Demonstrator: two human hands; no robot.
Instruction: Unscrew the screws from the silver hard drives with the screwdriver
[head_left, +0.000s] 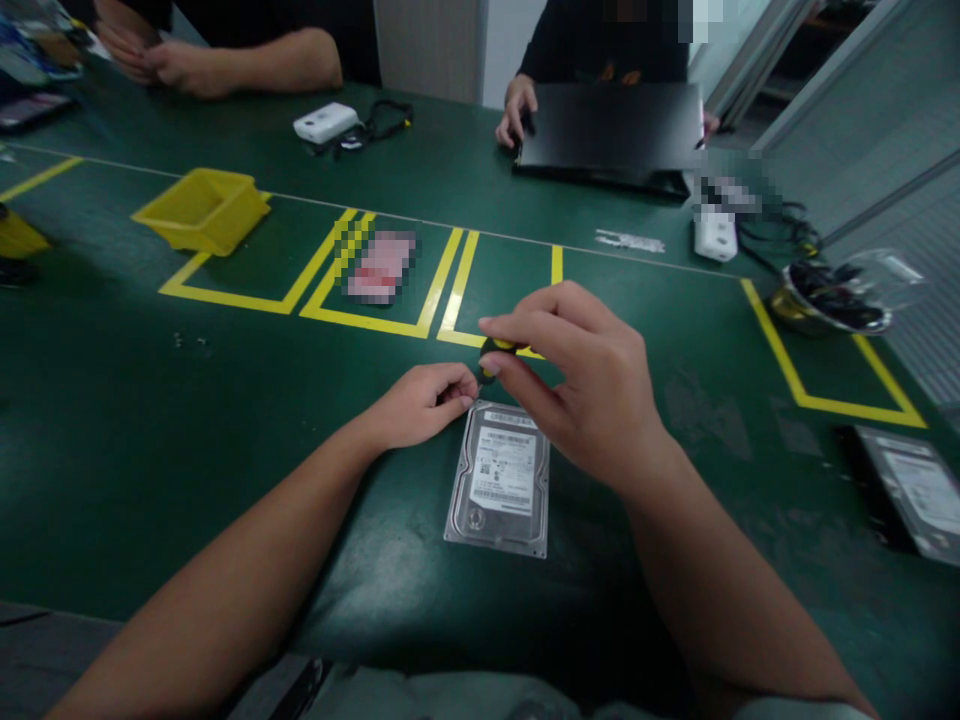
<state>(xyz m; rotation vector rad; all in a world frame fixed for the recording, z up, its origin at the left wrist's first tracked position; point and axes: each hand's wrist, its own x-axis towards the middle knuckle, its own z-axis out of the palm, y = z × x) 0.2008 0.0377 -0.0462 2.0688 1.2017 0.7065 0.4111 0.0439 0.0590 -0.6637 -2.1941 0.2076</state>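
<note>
A hard drive (501, 480) lies flat on the green table, its white label facing up. My right hand (592, 380) grips a black and yellow screwdriver (496, 352) between thumb and fingers, above the drive's far edge. The screwdriver's tip is near the far left corner of the drive. My left hand (429, 404) is at that same corner, thumb and fingers pinched close to the tip; whatever they hold is too small to make out.
Small screws (190, 341) lie on the table at left. A yellow bin (201, 212) stands farther back. At right are another hard drive (911, 490) and a metal bowl (829, 295) of dark parts. Across the table, one person holds a black panel (611, 135); another person's hands (161, 60) are at upper left.
</note>
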